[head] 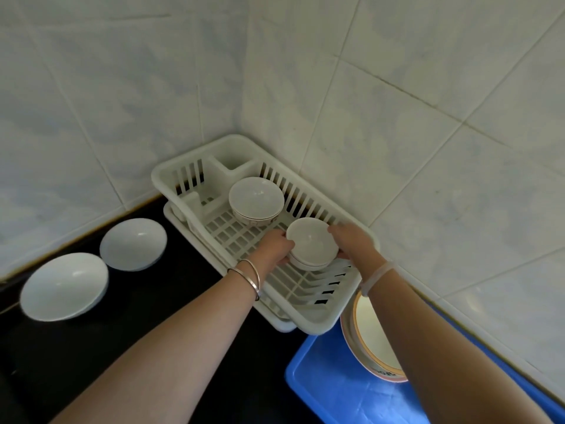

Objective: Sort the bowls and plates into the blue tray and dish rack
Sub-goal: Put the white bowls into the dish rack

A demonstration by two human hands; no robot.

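A white plastic dish rack (186,175) stands in the tiled corner on the black counter. Inside it, towards the back, sits a stack of white bowls with a patterned rim (256,199). Both hands hold a small stack of white bowls (312,244) inside the rack near its front part: my left hand (273,247) grips its left side, my right hand (351,240) its right side. Two white plates (133,243) (64,286) lie on the counter to the left. A blue tray (336,390) at lower right holds plates with an orange rim (371,341), partly hidden by my right forearm.
Tiled walls close the corner behind and to the right of the rack. The black counter (91,362) stretches to the lower left. A drip tray (171,215) lies under the rack.
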